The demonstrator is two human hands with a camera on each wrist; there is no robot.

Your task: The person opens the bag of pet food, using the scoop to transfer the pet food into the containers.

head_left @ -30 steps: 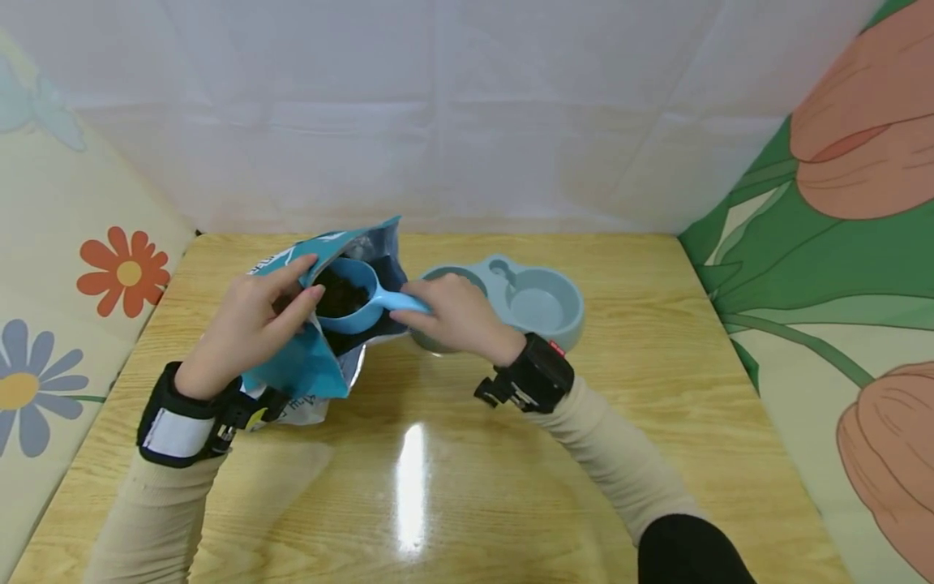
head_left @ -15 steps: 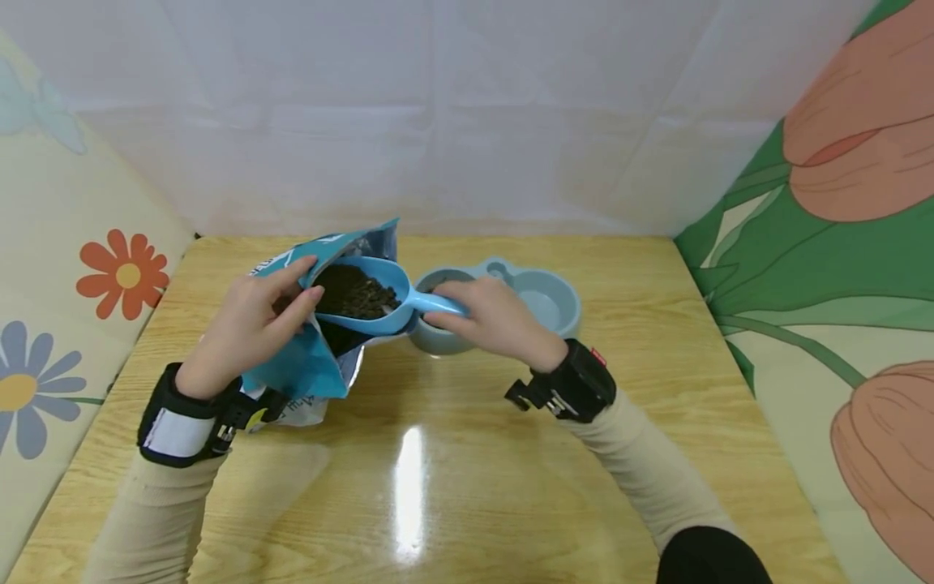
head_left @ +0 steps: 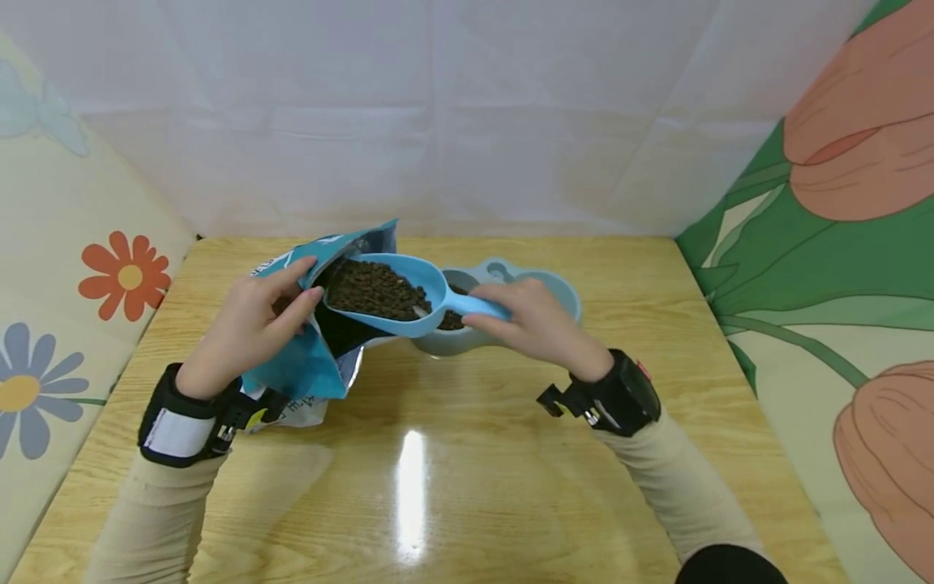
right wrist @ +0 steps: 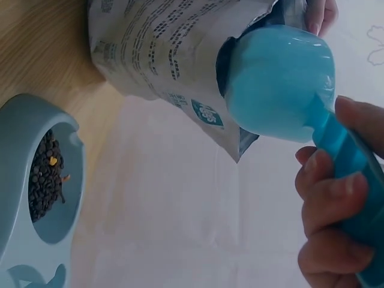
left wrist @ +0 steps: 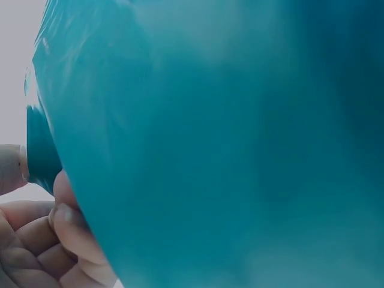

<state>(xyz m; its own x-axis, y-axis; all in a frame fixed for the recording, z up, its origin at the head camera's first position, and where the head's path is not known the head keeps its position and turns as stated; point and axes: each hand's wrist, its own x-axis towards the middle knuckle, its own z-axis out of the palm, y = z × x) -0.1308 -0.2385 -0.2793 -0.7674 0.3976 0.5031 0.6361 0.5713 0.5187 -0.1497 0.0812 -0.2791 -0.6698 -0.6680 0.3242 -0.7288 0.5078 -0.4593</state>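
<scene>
In the head view my left hand (head_left: 244, 328) grips the rim of an open blue bag (head_left: 295, 361), thumb and fingers on its edge. My right hand (head_left: 536, 320) holds a light-blue scoop (head_left: 426, 324) by its handle. Brown pellets (head_left: 375, 290) fill the scoop, whose front end is still within the bag's mouth. In the right wrist view the scoop's underside (right wrist: 279, 84) faces the camera beside the bag's printed side (right wrist: 162, 48). Blue bag surface (left wrist: 210, 144) fills most of the left wrist view, with curled fingers (left wrist: 75, 234) at its edge.
Behind my right hand stands a grey-blue double bowl (head_left: 445, 345); dark pellets (right wrist: 45, 180) lie in its left compartment, and my hand partly covers the right one. A white cloth (head_left: 438, 122) hangs behind the wooden table (head_left: 467, 487).
My right hand has moved right, drawing the scoop partly out of the bag, so more of its pellets show. My left hand and the bag have stayed nearly still.
</scene>
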